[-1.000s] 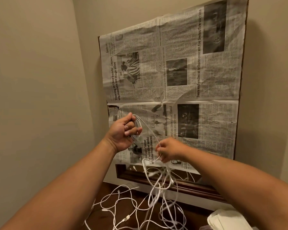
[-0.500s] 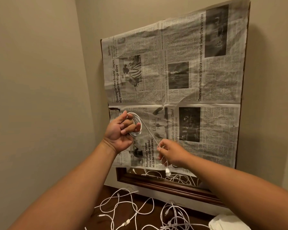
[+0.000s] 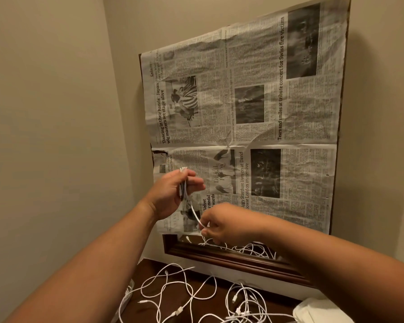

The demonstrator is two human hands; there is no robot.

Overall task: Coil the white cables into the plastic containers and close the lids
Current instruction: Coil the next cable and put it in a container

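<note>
White cable [image 3: 183, 183] is gripped as a small coil in the left hand [image 3: 168, 197], whose fingers are curled round the loops, and it is held up in front of the newspaper [image 3: 243, 113]. A short free length is led down to the right hand [image 3: 222, 223], just below, where it is pinched between thumb and fingertips. More loose cables [image 3: 243, 308] are spread in a tangle on the dark wooden surface [image 3: 219, 290] underneath, and some are reflected in the uncovered strip of the framed mirror [image 3: 231, 257]. A white plastic item [image 3: 317, 311] is partly seen at the lower right.
</note>
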